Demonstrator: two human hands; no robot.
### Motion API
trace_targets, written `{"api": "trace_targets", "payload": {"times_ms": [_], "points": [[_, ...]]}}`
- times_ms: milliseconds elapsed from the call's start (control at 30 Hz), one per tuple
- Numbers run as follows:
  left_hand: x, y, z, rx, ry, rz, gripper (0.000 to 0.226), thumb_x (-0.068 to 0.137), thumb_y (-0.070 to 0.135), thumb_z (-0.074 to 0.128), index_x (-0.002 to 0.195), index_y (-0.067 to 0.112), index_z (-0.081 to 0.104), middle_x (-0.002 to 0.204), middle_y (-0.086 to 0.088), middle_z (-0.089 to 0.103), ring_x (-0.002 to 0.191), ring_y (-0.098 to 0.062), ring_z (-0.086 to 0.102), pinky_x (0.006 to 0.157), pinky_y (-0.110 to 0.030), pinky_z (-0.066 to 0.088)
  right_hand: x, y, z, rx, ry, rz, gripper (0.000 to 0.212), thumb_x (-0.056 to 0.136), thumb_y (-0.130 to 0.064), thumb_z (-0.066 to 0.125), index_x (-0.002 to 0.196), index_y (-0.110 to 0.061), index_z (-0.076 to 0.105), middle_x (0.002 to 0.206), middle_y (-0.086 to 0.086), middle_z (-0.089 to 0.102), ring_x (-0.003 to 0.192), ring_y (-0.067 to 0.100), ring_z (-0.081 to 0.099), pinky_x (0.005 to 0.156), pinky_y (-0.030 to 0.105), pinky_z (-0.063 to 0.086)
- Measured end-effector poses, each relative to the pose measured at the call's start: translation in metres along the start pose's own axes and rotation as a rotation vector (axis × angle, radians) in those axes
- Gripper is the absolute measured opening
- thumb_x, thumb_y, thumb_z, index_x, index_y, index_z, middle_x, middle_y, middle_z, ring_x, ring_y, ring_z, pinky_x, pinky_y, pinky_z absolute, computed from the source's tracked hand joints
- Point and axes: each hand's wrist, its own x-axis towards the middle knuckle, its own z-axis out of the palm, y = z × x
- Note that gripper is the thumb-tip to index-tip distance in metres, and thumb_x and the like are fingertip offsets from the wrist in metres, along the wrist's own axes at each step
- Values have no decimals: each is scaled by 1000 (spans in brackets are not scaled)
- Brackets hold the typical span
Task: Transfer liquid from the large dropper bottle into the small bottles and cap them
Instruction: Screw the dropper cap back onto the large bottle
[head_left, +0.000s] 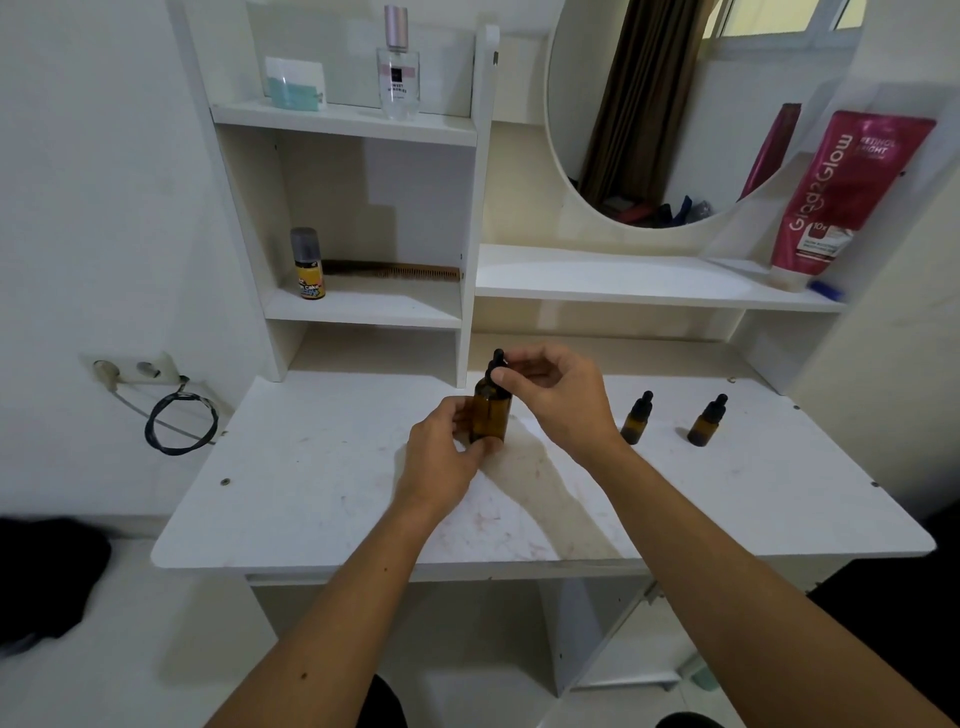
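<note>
- Both bare forearms are reaching forward from the bottom of the view, converging toward the middle.
- The left hand (441, 452) is curling inward, palm turned to the right, its fingers (480, 454) wrapping and gripping at a low level.
- The right hand (558, 397) is sitting higher and a little farther forward, wrist bent, knuckles facing up.
- The right thumb and forefinger are pinching together at their tips, the remaining fingers arching loosely above.
- The two hands are working close together, just apart.
</note>
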Motion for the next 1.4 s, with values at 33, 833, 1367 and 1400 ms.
{"api": "trace_targets", "payload": {"times_ms": [33,833,1367,1400], "points": [[0,0,0,-2,-2,-5,51,87,26,81,132,23,58,116,14,64,105,-6,60,94,-14,43,0,-1,0,-6,-13,-1,26,92,-26,80,117,-19,77,100,-5,80,96,8,75,90,25,60],[2,-2,0,17,7,4,50,86,26,83,131,23,59,112,15,66,99,-3,63,94,-15,49,6,6,2,-26,-153,-16,27,103,-20,66,128,-18,74,116,-4,78,113,12,72,104,32,56],[1,-2,3,38,14,-5,52,88,26,81,134,23,58,122,9,68,110,-10,63,104,-29,51,0,8,14,1,15,-29,21,92,-24,81,112,-20,75,99,-10,78,93,1,74,88,17,59],[0,-1,2,40,15,-9,53,87,27,81,135,23,58,124,8,68,112,-11,64,106,-32,52,-2,8,15,-4,18,-34,23,92,-24,80,114,-20,76,101,-10,78,94,-1,73,90,18,59]]}}
